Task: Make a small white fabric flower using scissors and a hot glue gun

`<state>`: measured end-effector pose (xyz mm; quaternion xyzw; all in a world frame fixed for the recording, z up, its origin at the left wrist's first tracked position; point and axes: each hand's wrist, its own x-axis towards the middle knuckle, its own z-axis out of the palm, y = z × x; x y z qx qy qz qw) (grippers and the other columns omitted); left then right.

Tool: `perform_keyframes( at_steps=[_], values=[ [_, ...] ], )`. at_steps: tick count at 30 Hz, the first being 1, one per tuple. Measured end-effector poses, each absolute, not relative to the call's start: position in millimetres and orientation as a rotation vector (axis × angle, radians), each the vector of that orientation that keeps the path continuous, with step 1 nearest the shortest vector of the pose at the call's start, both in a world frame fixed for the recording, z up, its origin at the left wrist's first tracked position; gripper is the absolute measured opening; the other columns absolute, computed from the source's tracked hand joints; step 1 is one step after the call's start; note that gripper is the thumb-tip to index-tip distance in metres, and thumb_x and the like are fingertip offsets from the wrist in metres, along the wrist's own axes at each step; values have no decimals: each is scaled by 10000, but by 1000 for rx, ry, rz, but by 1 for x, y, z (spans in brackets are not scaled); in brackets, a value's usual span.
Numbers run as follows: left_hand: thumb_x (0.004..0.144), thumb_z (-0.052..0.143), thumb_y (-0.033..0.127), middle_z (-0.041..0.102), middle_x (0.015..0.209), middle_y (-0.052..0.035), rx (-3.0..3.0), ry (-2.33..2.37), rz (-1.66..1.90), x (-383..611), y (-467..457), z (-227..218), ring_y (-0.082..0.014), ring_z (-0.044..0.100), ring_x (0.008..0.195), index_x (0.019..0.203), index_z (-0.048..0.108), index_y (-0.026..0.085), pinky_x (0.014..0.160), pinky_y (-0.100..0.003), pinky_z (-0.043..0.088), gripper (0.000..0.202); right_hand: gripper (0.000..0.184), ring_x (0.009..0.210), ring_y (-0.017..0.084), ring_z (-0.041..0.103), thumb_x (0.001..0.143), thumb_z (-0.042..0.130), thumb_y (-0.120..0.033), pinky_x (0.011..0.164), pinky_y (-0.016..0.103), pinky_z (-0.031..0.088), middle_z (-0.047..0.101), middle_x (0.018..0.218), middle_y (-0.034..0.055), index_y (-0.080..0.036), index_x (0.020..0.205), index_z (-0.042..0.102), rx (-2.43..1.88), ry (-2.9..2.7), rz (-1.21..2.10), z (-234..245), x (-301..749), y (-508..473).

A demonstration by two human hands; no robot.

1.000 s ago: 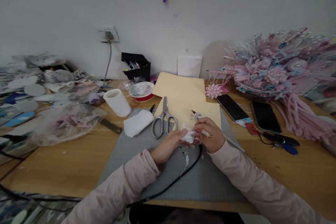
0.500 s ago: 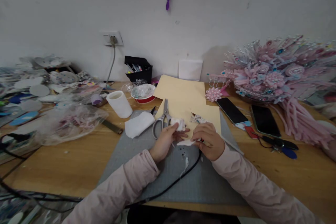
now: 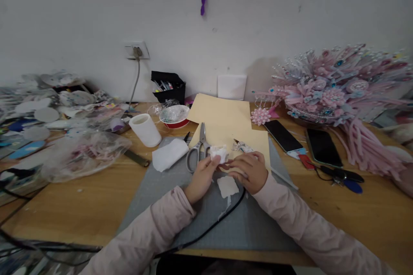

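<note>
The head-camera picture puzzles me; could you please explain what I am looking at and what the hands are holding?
It is taken by a camera worn on a person's head, looking down at their own bare hands. The left hand pinches a small crumpled white wad; the right hand is curled beside it, its contents hidden. Below them, a flat white scrap lies on a grey cutting mat on the wooden table, by grey-handled scissors and cream paper sheets.

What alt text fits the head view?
Two hands in pink sleeves work over a grey mat: the left hand pinches a small white wad, the right hand curled beside it. Scissors, a flat white scrap and a black cable lie close by.
</note>
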<state>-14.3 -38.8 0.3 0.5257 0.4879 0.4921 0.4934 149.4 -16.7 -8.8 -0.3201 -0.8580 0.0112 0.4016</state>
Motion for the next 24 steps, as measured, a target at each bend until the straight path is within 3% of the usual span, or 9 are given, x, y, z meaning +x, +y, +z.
perform_keyframes(
  at_steps=[5, 10, 14, 19, 24],
  values=[
    [820, 370, 467, 619, 717, -46, 1645, 1119, 888, -15, -47, 0, -141, 518, 657, 743, 597, 118, 619, -248, 392, 424, 359, 824, 187, 540, 852, 373, -452, 744, 344, 290, 616, 877, 66, -213, 971, 612, -907, -2086, -19, 3, 153, -18],
    [863, 271, 378, 634, 760, -62, 1746, 1087, 848, -15, -48, 4, -156, 530, 693, 775, 610, 131, 664, -264, 404, 429, 259, 800, 178, 530, 857, 412, -358, 739, 354, 297, 610, 880, 44, -257, 917, 643, -851, -2108, -48, 0, 153, -18],
    [858, 208, 290, 632, 763, -62, 1823, 1070, 874, -16, -49, 8, -166, 524, 720, 739, 604, 153, 715, -284, 407, 436, 216, 815, 181, 529, 830, 467, -342, 728, 341, 321, 609, 866, 51, -218, 845, 643, -846, -2105, 30, 0, 152, -17],
    [837, 237, 289, 603, 690, -46, 1764, 1134, 870, -15, -48, 7, -155, 512, 656, 680, 550, 177, 631, -265, 414, 367, 149, 809, 186, 531, 784, 515, -300, 727, 343, 325, 608, 829, 48, -197, 742, 615, -853, -2100, 85, 1, 150, -19],
    [818, 247, 287, 491, 547, -8, 1685, 1323, 937, -16, -39, 0, -137, 460, 543, 565, 450, 184, 530, -251, 368, 341, 75, 851, 184, 544, 749, 543, -246, 757, 344, 310, 622, 875, 48, -193, 786, 581, -824, -2080, 82, 4, 150, -23]
  ],
)
